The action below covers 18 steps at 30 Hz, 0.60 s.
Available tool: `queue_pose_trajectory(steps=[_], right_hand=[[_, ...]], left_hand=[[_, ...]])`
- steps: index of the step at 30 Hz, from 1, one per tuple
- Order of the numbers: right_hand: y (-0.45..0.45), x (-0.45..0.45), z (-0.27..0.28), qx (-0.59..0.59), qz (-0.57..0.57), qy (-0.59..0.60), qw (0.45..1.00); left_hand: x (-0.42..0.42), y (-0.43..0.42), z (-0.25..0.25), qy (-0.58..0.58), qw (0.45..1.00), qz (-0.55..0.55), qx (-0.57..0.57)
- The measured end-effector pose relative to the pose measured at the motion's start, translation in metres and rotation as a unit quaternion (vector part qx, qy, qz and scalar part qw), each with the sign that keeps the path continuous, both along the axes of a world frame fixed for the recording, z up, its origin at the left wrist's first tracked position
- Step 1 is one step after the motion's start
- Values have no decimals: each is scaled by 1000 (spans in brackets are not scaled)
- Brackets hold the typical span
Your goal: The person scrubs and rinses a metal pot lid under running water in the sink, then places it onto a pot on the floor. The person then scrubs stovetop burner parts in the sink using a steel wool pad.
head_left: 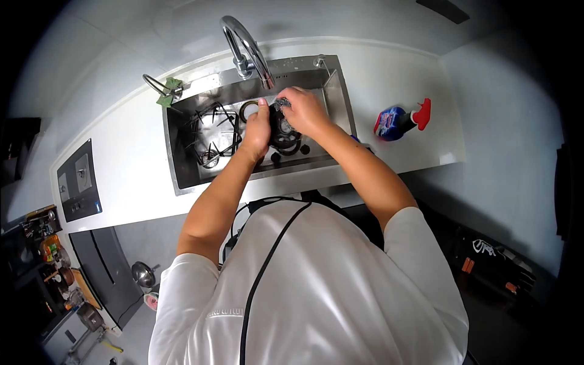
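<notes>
Over the steel sink [255,176], my left hand [257,132] is closed round the edge of a dark stove part [275,125], its thumb on top. Much of that part is hidden by my hands, so I cannot make out its exact shape. My right hand [304,111] pinches a grey steel wool scourer [281,103] against or just above the part's upper end. Black pan supports [236,131] lie in the sink to the left. A ring-shaped burner piece [244,112] is beside my left thumb. Below my right hand are round burner parts [287,143] and a small black knob [305,149].
A chrome faucet [243,45] arches over the sink. A smaller tap [159,85] with a green cloth [170,87] stands at left. On the white counter [121,152], a spray bottle [392,123] with a red trigger is at right, a gas hob [79,181] at left.
</notes>
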State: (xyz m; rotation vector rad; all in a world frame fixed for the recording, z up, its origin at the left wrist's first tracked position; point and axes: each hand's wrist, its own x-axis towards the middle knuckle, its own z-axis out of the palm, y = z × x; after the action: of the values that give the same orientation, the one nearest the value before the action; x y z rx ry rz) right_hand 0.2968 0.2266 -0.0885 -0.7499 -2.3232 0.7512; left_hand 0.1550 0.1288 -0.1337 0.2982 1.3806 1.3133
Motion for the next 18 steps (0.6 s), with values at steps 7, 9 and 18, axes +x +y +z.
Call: queue_pose_trajectory(steps=[7, 9, 18], right_hand=[[3, 41, 1, -243, -77, -2, 967], [4, 44, 4, -302, -104, 51, 946], [-21, 26, 14, -121, -89, 113, 982]], left_hand=[[-12, -13, 5, -105, 993, 52, 31], [-15, -15, 6, -135, 989, 35, 53], [-12, -12, 19, -168, 984, 23, 62]])
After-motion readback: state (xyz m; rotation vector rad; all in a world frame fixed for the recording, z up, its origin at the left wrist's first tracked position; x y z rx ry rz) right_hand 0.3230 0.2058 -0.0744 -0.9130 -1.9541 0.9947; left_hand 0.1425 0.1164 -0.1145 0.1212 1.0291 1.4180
